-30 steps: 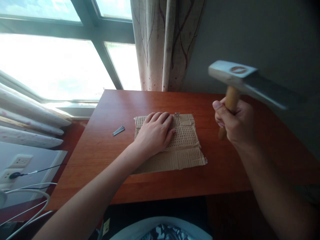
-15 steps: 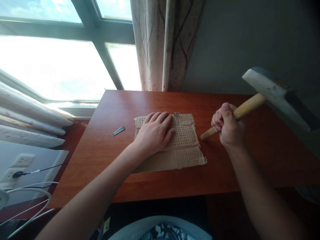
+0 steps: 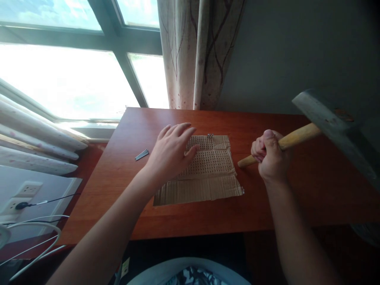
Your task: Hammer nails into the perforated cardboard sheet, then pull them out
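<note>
My right hand (image 3: pixel 271 154) is wrapped round the wooden handle of a hammer (image 3: pixel 301 135), held up to the right of the cardboard with its metal head at the far right. Over the left part of a piece of cardboard (image 3: pixel 209 188) full of small holes is my left hand (image 3: pixel 175 148), fingers stretched and holding nothing. Whether it still touches the cardboard I cannot tell. A few short nails (image 3: pixel 210 135) stick up at the cardboard's far edge. Several loose nails (image 3: pixel 142 154) lie in a bundle on the table, left of my left hand.
The reddish-brown wooden table (image 3: pixel 208 225) carries the cardboard and nails. Beyond it are a window and a patterned curtain (image 3: pixel 181 55), with a dark wall at the right. Wall sockets (image 3: pixel 18 202) with cables are at the lower left.
My left hand has shifted left and appears to lift from the cardboard, uncovering more of its holes. My right hand and the hammer have dipped slightly.
</note>
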Available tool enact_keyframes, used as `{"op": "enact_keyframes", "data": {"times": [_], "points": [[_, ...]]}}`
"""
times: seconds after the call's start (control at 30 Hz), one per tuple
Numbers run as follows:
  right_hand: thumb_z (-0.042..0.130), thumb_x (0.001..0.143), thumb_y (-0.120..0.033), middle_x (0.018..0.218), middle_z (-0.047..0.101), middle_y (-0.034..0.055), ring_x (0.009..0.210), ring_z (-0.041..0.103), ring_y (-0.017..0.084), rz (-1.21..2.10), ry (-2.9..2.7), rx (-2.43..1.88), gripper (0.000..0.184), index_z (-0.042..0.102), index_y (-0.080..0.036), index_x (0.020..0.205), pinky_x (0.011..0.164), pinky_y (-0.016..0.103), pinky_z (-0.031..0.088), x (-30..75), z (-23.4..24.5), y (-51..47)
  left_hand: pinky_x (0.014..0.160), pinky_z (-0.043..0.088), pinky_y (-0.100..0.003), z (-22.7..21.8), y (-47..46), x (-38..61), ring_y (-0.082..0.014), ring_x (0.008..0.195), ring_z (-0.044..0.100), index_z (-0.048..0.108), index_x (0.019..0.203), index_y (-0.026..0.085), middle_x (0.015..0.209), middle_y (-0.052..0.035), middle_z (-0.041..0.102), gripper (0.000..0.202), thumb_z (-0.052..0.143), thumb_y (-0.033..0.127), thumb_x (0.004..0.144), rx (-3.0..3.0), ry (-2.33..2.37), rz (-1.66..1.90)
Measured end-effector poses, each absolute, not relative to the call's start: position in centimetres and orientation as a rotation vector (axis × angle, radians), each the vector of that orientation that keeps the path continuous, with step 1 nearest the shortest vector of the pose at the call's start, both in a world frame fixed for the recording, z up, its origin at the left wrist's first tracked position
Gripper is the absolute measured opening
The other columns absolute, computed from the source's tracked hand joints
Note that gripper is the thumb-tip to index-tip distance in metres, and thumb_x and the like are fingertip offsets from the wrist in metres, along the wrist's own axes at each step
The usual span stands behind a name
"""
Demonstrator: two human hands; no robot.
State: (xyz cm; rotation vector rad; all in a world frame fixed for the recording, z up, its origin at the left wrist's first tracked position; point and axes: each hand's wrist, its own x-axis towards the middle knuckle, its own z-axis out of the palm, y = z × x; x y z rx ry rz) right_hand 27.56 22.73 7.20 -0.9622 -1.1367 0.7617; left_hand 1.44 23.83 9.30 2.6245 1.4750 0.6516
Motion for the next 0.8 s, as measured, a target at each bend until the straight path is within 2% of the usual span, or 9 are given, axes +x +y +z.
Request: {"op": "enact_keyframes", "data": {"times": [0.17,0.3,0.47,0.8], "points": [[0.064,0.092,-0.042,0.044,0.027,-0.0096,0.035,0.024,0.006,0.735,-1.119,-0.942,0.047,0.038,-0.022,0.058,0.036,0.024,0.016,27.7,7.1,22.7,0.093,0.051,-0.041,9.0,23.7,-4.4,-0.0264,0.111,0.064,0.061,0.126,0.019,0.134,-0.0109,0.062,0.038,0.049,0.037,0.095,2.291,1.994,0.797],[0.063,0.091,-0.043,0.043,0.028,-0.0101,0.034,0.023,0.005,0.731,-1.111,-0.951,0.046,0.039,-0.022,0.058,0.036,0.024,0.016,27.8,7.1,22.8,0.075,0.050,-0.036,6.8,22.4,-7.9,-0.0246,0.091,0.069,0.067,0.113,0.021,0.113,-0.0087,0.070,0.031,0.048,0.037,0.095,2.174,2.234,0.508],[0.063,0.092,-0.041,0.042,0.027,-0.0100,0.033,0.022,0.005,0.736,-1.102,-0.931,0.044,0.041,-0.022,0.058,0.036,0.024,0.015,28.0,7.1,22.8,0.064,0.043,-0.035,4.4,20.9,-8.8,-0.0264,0.090,0.067,0.068,0.108,0.025,0.111,-0.0080,0.070,0.030,0.042,0.037,0.098,2.290,2.253,0.188],[0.063,0.091,-0.038,0.042,0.029,-0.0093,0.033,0.022,0.006,0.737,-1.092,-0.915,0.043,0.043,-0.022,0.058,0.036,0.026,0.014,27.8,7.2,22.8,0.061,0.041,-0.034,3.6,21.1,-9.1,-0.0282,0.091,0.065,0.069,0.111,0.025,0.106,-0.0092,0.069,0.034,0.040,0.035,0.098,2.347,2.257,0.076]]}}
